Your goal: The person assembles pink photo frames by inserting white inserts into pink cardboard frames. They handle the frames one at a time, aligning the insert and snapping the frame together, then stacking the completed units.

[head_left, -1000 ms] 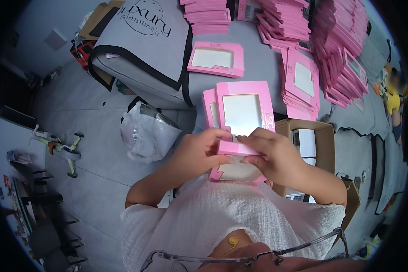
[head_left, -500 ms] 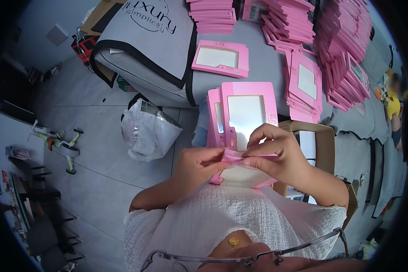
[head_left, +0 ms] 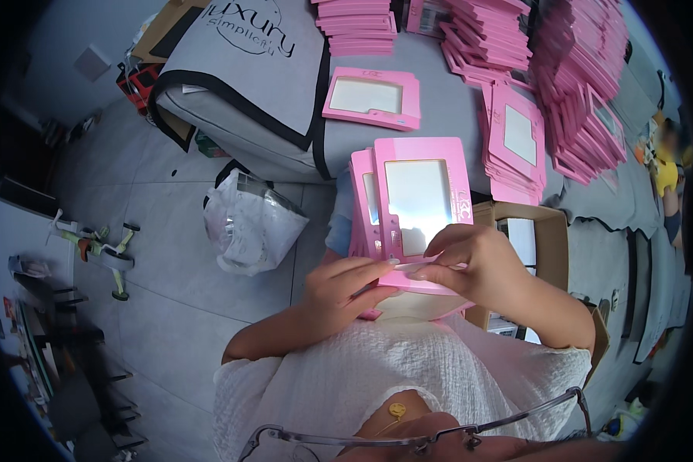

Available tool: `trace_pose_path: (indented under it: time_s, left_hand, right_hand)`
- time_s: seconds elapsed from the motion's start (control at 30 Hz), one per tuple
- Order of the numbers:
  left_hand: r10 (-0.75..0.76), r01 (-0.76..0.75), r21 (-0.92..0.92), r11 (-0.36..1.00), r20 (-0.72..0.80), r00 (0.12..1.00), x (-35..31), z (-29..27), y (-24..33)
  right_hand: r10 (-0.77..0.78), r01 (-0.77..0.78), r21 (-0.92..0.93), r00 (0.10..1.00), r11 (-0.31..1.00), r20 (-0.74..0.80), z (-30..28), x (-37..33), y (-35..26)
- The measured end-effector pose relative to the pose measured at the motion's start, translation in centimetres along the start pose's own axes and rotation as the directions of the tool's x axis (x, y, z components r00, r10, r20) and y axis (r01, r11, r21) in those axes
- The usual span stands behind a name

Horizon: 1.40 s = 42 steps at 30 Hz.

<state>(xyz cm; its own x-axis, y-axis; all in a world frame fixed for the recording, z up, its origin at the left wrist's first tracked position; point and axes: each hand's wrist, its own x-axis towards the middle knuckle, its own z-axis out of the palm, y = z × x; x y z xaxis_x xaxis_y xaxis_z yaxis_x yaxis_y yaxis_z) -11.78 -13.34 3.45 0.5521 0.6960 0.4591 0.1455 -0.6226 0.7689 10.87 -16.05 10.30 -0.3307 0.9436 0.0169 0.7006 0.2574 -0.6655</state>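
- While I watch from afar, the pink box [head_left: 417,282] sits between both hands; its end flap looks part-folded, and whether it is tucked I cannot tell.
- I see the left hand [head_left: 345,286] pinching its left end, the right hand [head_left: 481,263] with thumb and fingers clamped on its upper edge.
- Just beyond them lie windowed cartons [head_left: 417,196], apparently shaped.
- Farther out, the grey sofa [head_left: 450,109] bears pink piles [head_left: 489,38], seemingly already formed.

The scene is lit by soft, cool, moderate light, and whitish glare is thrown back by a clear-windowed pink rectangular cardboard box [head_left: 417,199]. Straight lines are bowed toward the blackened corners.
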Motion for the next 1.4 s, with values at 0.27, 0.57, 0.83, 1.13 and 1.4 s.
trace_pose_path:
  time_s: [0.27, 0.57, 0.83, 1.13, 1.4]
  left_hand:
    - [-0.061, 0.06, -0.033, 0.998, -0.032, 0.998, -0.6, -0.4, -0.5]
    - [0.048, -0.047, -0.021, 0.999, 0.061, 0.997, 0.1, -0.1, -0.8]
    - [-0.152, 0.155, -0.026, 0.987, 0.114, 0.982, 0.8, -0.9, -0.5]
    - [-0.533, 0.046, -0.713, 0.7, -0.479, 0.698, 12.5, -4.2, -13.5]
    - [-0.631, 0.244, -0.653, 0.717, -0.46, 0.624, 17.5, 0.3, -29.5]
  right_hand:
    - [0.244, -0.227, 0.184, 0.967, 0.956, -0.077, -2.3, -5.1, 3.3]
    - [0.487, -0.259, 0.721, 0.865, 0.642, -0.123, 0.8, -6.4, 4.3]
    - [0.437, -0.121, 0.683, 0.844, 0.72, -0.311, 0.9, -6.3, 5.8]
    - [0.32, -0.204, 0.262, 0.768, 0.943, -0.555, 3.2, -4.2, 11.4]
    - [0.481, -0.408, 0.255, 0.761, 0.877, -0.436, 6.0, -0.5, 15.4]
